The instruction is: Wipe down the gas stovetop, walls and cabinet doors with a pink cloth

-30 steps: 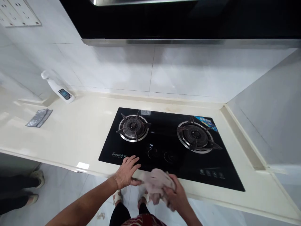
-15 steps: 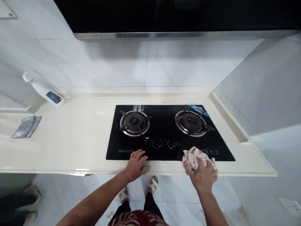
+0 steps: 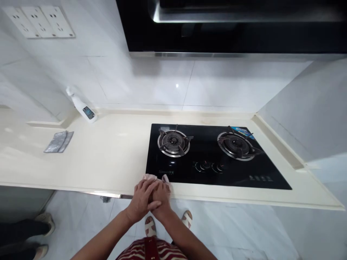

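Pale pink cloth [image 3: 149, 176], lower centre, was grasped by the right hand [image 3: 162, 196]; the left hand [image 3: 142, 198] overlapped, grip unclear. Wiping the hob [image 3: 204, 150] seemed underway, next needing steady pressure.

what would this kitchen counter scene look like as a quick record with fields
left hand: overlapping the right hand
right hand: at the cloth, grip partly hidden
cloth: pale pink, showing beyond the fingers by the hob's front left corner
gas hob: black, two burners
counter: cream
left of hob: white spray bottle, silvery packet
above: range hood
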A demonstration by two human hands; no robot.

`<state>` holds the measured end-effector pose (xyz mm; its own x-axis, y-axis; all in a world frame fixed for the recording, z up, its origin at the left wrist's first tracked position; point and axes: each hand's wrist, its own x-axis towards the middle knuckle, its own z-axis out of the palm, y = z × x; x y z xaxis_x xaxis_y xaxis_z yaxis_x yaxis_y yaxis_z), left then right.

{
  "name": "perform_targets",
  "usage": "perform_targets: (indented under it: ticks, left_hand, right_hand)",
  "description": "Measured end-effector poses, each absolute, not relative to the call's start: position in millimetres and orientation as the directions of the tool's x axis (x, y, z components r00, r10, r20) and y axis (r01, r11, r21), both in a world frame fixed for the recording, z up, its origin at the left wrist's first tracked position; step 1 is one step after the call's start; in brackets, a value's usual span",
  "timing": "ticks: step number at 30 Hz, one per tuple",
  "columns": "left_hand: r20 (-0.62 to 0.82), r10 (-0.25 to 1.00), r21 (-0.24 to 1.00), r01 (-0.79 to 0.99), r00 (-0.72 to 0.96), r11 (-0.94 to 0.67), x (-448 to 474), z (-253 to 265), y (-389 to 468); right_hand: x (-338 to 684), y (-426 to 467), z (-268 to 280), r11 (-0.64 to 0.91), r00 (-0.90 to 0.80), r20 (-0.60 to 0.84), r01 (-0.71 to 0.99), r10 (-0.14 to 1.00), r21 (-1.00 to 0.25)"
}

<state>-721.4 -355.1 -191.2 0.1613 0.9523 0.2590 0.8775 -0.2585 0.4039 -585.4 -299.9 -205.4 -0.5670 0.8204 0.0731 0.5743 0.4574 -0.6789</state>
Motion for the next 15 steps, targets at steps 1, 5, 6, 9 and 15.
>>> perform_targets:
  ticks: [1,5,6,9,15]
  left_hand:
    - [0.252,0.955,0.384,0.890,0.154,-0.245,-731,-192,-364]
    - [0.268,0.950,0.432,0.862,0.160,-0.266,-761,-195,-394]
    - [0.257,0.955,0.487,0.834,0.148,-0.260,-763,-194,-397]
    - [0.157,0.983,0.689,0.702,0.099,-0.180,-753,-183,-384]
    - [0.106,0.994,0.757,0.645,0.040,-0.107,-711,-159,-290]
  right_hand:
    - [-593,-304,-204,0.413,-0.570,0.059,0.515,0.819,-0.751]
    - [-590,-311,-198,0.017,-0.615,-0.082,0.154,0.784,-0.988]
    - [-585,-310,-195,-0.063,-0.630,-0.117,0.108,0.768,-0.992]
    - [-567,-297,-184,-0.210,-0.618,-0.208,0.072,0.758,-0.975]
    - [-497,-218,-162,-0.093,-0.368,-0.166,0.207,0.915,-0.974]
